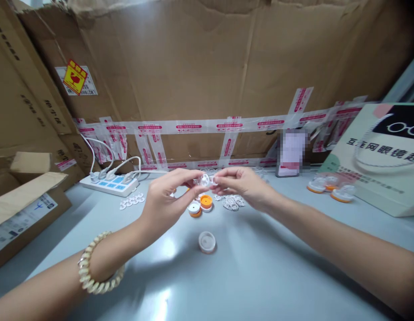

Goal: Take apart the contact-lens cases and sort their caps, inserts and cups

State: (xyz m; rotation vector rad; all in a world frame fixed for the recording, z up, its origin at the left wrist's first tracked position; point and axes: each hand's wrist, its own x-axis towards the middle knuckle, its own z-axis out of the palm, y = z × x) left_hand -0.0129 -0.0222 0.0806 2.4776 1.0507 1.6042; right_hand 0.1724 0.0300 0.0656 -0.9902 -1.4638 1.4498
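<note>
My left hand [171, 196] and my right hand [245, 185] meet above the table, their fingertips pinching a small clear plastic part [204, 180] between them. A white piece shows inside it; finer detail is blurred. Just below, partly behind the fingers, sit an orange cap [206, 202] and a white cap [194, 208]. Small white lattice-like pieces [232, 203] lie in a heap under my right hand. Nearer to me stands a round translucent cup [207, 242]. To the left of my left hand are several small white pieces [131, 200] in rows.
A power strip [109, 183] with plugged-in cables stands at the back left. Large taped cardboard [193, 67] walls off the rear. An open carton [29, 209] is at the left. A phone [290, 154], clear-topped orange-based pieces [342, 192] and a paper bag [377, 178] are at the right.
</note>
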